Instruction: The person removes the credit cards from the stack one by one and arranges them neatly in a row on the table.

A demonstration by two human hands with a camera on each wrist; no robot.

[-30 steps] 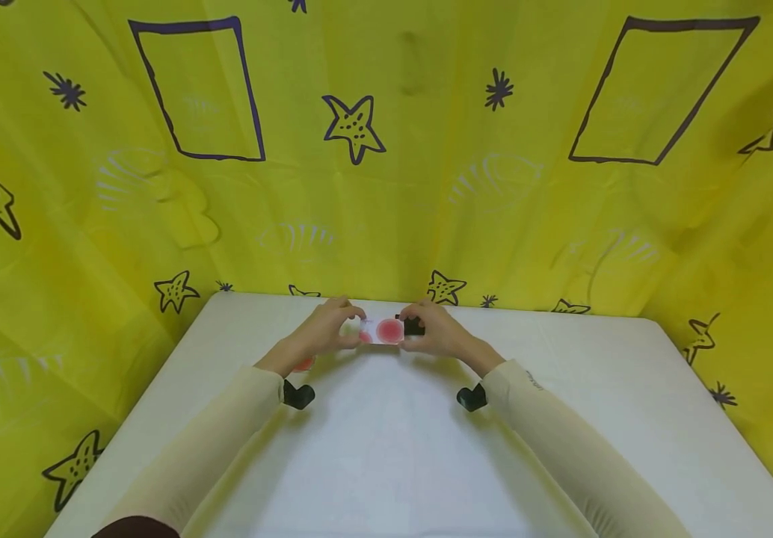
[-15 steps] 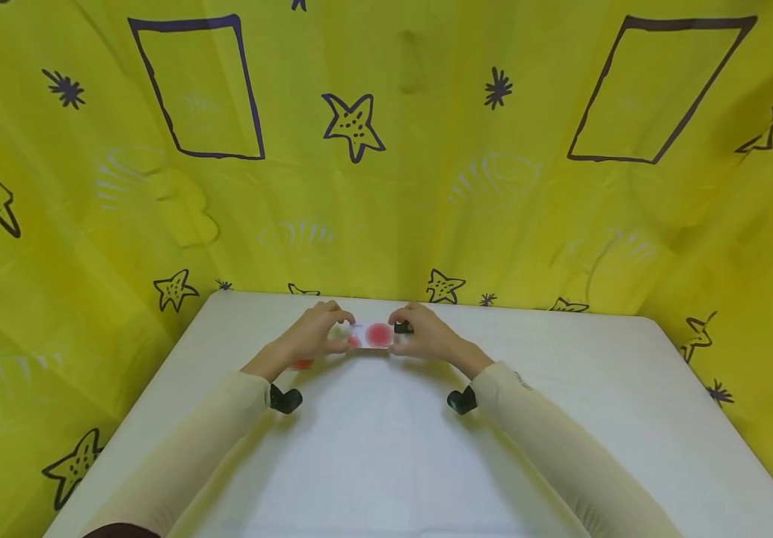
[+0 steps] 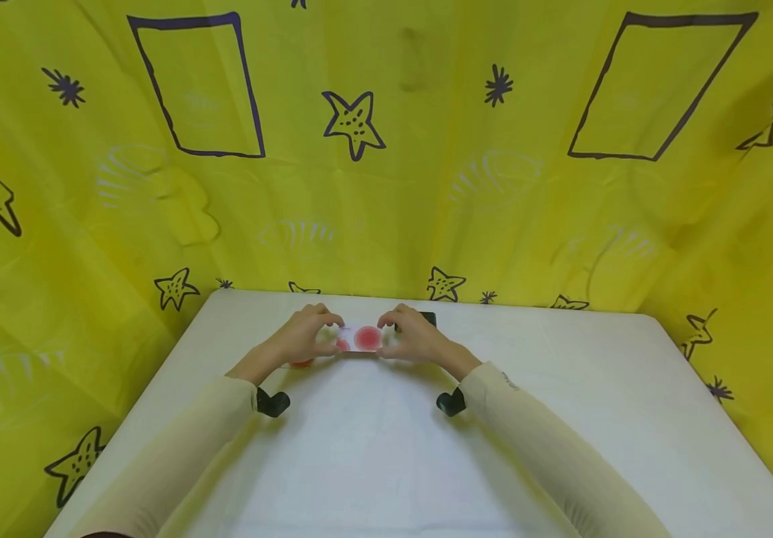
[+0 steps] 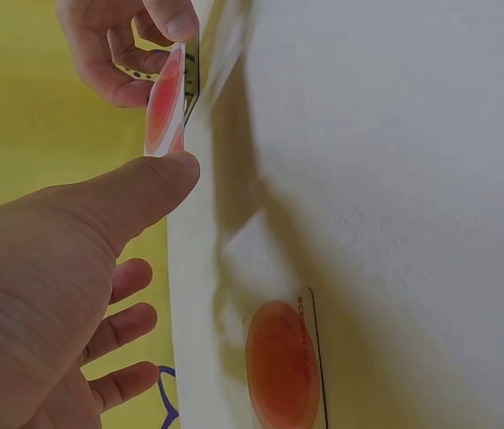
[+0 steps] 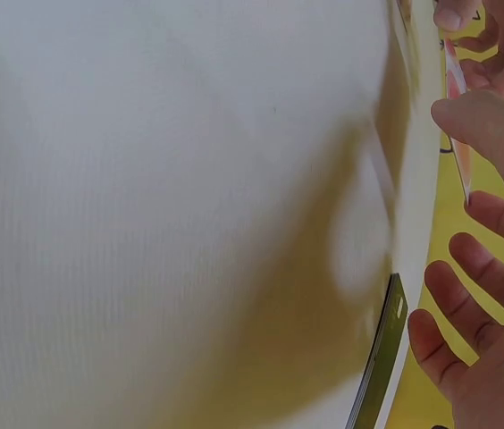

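Note:
Both hands hold a small white card with red-pink circles (image 3: 367,338) by its two ends, raised over the white table. My left hand (image 3: 302,333) pinches the left end between thumb and fingers; in the left wrist view its other fingers (image 4: 124,331) hang loosely curled. At the right end, my right hand (image 3: 416,336) pinches with its thumb, the remaining fingers (image 5: 453,299) spread apart. Another card with a large orange-red oval (image 4: 283,366) lies on the table below the left hand. Behind the right hand sits a dark green flat stack or box (image 3: 429,318), partly hidden.
The white table (image 3: 386,463) reaches back to a yellow curtain (image 3: 413,209) printed with stars and frames. Dark rounded pieces (image 3: 273,403) stick out at both sleeve cuffs. Shadows of the hands fall on the tabletop.
Both hands have shifted left and slightly towards me, carrying the card between them. More of the dark green stack or box now shows behind the right hand.

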